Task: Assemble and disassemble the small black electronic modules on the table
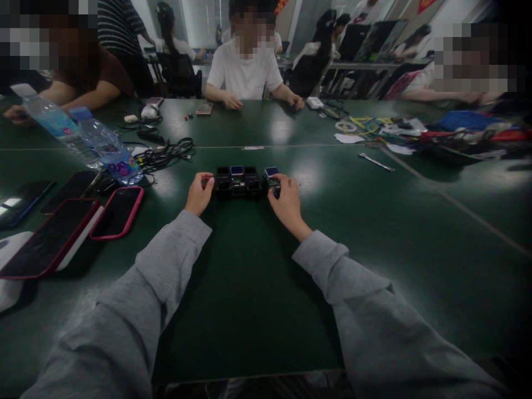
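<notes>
Just left of a black device with a small screen in its middle rests my left hand. Its fingers are loosely curled, a small gap shows between thumb and forefinger, and nothing is visible in it. To the device's right, my right hand grips a small circuit board with a screen between thumb and fingers. Part of that board is hidden behind the fingers. The board and the black device sit side by side on the dark green table.
At left lie several phones, including a pink-edged phone, beside two water bottles and black cables. A wrench and a cable pile are at right. Across the table sits a person in white.
</notes>
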`<state>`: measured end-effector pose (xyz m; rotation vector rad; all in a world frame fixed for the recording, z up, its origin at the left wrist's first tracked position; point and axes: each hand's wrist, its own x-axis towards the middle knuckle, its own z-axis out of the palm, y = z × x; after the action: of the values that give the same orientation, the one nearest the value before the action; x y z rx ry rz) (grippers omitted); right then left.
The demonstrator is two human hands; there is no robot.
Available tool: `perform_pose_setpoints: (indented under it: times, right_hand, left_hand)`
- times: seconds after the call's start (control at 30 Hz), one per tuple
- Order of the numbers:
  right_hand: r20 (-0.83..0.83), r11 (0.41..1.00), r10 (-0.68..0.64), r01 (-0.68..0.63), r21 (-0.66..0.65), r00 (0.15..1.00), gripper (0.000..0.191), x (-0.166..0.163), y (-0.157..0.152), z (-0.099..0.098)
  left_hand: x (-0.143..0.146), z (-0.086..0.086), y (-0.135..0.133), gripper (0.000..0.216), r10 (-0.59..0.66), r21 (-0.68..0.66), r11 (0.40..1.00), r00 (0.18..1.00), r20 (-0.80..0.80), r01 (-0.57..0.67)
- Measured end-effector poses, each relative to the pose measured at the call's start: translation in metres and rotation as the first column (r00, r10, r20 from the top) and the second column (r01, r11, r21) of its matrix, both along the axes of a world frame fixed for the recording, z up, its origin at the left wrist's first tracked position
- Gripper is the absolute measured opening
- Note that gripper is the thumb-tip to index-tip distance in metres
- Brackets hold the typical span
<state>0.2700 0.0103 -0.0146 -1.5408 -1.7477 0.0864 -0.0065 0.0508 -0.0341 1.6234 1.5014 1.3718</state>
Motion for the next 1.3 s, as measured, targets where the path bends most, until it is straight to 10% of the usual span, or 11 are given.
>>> perform_pose_setpoints:
  times: [1.3]
  right_hand:
    - [-0.004, 1.000, -0.007, 0.007, 0.023, 1.000, 0.045, 0.0006, 0.0024, -0.0019]
  left_hand:
    - [0.0010, 0.0022, -0.0010, 0.020, 0.015, 0.019, 1.000, 1.000, -0.027, -0.014]
